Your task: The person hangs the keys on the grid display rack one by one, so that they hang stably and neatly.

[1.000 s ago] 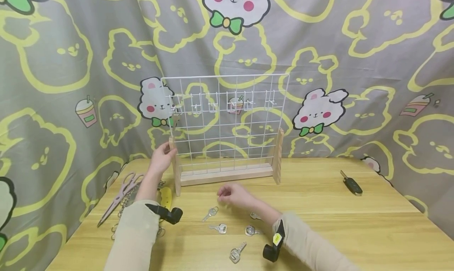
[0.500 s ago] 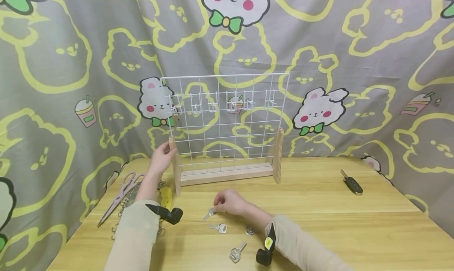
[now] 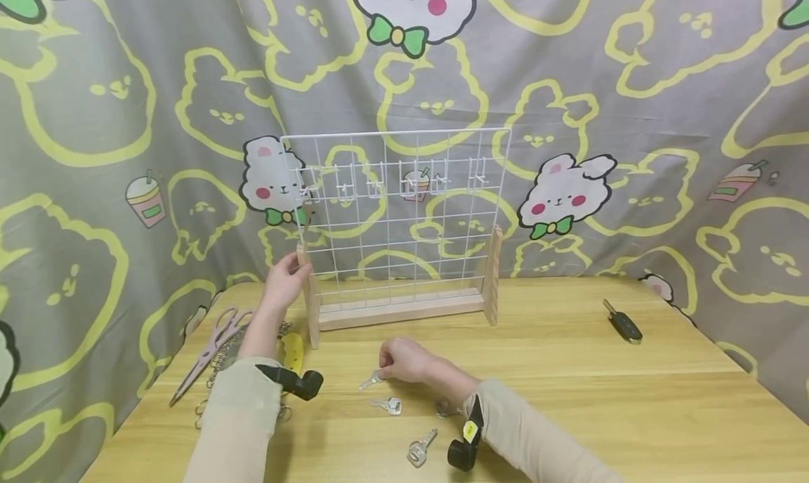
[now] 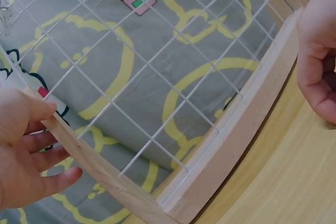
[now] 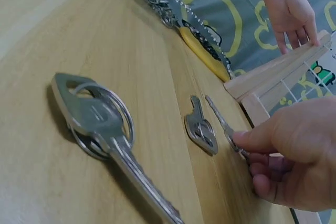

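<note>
I'm watching the right hand pinching the key at its eight o'clock, seemingly by one end, so it could be twisting free or clipping the second key at five o'clock; the left hand, gripping the upright, could be tugging the rack over.

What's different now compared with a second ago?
The right hand has moved down and a little left, and now pinches a key. The left hand still holds the rack; the scissors and car key stayed put.
</note>
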The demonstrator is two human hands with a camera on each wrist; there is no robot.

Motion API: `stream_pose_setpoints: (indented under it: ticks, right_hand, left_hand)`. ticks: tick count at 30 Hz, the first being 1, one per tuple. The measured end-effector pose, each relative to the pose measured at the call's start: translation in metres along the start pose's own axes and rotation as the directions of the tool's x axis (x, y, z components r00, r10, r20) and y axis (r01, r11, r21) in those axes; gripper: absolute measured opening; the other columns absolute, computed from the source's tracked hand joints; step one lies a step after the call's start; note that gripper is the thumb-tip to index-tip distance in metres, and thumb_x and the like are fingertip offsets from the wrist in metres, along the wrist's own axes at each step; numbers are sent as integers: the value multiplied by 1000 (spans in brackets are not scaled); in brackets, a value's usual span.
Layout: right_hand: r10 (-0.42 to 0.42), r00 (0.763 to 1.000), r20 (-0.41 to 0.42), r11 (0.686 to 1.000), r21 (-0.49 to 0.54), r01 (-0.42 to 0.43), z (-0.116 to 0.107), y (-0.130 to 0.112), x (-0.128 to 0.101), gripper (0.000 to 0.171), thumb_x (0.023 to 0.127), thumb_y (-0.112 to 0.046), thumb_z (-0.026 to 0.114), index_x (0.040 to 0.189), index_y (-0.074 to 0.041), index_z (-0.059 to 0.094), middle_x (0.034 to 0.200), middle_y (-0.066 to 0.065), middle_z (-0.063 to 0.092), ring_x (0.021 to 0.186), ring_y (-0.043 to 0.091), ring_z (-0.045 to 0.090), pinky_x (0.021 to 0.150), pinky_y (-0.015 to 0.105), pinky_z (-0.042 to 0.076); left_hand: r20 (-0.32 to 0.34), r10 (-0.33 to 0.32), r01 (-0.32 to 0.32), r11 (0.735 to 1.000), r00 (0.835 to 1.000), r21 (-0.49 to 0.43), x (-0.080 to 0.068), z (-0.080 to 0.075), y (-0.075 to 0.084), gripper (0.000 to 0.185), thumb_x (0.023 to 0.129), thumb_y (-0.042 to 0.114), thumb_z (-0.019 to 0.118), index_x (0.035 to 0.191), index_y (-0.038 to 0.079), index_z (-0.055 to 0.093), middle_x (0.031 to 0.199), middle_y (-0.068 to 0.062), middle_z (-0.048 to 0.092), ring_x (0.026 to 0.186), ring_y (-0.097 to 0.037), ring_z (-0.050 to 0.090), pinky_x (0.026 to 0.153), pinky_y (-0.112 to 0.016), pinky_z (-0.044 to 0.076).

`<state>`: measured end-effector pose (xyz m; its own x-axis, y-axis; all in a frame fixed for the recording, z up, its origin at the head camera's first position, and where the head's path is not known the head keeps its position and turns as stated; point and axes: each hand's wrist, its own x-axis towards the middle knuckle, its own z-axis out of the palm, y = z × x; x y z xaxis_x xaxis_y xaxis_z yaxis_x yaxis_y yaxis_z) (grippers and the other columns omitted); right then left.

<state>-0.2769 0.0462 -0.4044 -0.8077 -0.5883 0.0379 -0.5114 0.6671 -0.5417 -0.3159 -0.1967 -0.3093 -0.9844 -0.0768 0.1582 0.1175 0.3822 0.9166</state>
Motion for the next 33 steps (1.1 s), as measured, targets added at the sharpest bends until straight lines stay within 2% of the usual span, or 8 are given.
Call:
stream_pose_setpoints:
  ticks: [6, 17, 20, 25, 29, 33]
  right_hand:
    - [52, 999, 0, 999, -14, -52, -2, -2, -4, 16, 78, -18, 74, 77, -10, 61, 71, -7, 55, 66, 7, 48, 61, 19, 43]
    - [50, 998, 27, 998, -47, -49, -4, -6, -5, 15, 81, -15, 71, 75, -10, 59, 70, -6, 53, 64, 8, 47, 58, 19, 43]
    - [52, 998, 24, 998, -25, -51, -3, -7, -5, 14, 80, -12, 71, 75, -9, 58, 70, -6, 53, 64, 8, 47, 58, 20, 43]
    - [40, 999, 12, 994, 103, -41, -1, -3, -4, 14, 77, -3, 72, 75, -6, 58, 68, -4, 54, 60, 8, 48, 53, 18, 44]
    - [30, 999, 27, 965, 259, -36, -2, 4, -4, 11, 78, 5, 68, 73, -2, 60, 63, 1, 59, 53, 9, 53, 46, 17, 47]
    - [8, 999, 36, 946, 323, -19, -7, 9, -3, 11, 82, 4, 64, 73, -1, 61, 63, 3, 62, 54, 12, 58, 49, 21, 52]
  left_hand:
    - [9, 0, 0, 1000, 1000, 7, -1, -1, 1, 54, 99, 15, 42, 145, -2, 20, 145, -25, 28, 132, -38, 28, 109, -49, 24]
    - [2, 5, -5, 1000, 1000, 9, 0, 0, -2, 54, 98, 14, 43, 144, -3, 20, 144, -25, 29, 132, -38, 29, 109, -49, 25]
    - [1, 8, -8, 1000, 1000, 14, 0, -1, -3, 54, 98, 14, 42, 144, -4, 21, 144, -26, 29, 132, -39, 29, 109, -49, 26]
    - [0, 6, -6, 1000, 1000, 19, 1, -2, -5, 54, 98, 14, 42, 144, -4, 20, 144, -26, 28, 132, -39, 29, 109, -50, 25]
    - [-2, 3, -3, 1000, 1000, 25, 1, -2, -5, 55, 98, 14, 43, 145, -3, 20, 144, -26, 29, 132, -39, 29, 108, -50, 25]
    - [-3, 9, -9, 1000, 1000, 29, 1, -1, -4, 55, 98, 15, 43, 145, -3, 20, 144, -26, 29, 132, -39, 29, 108, -50, 25]
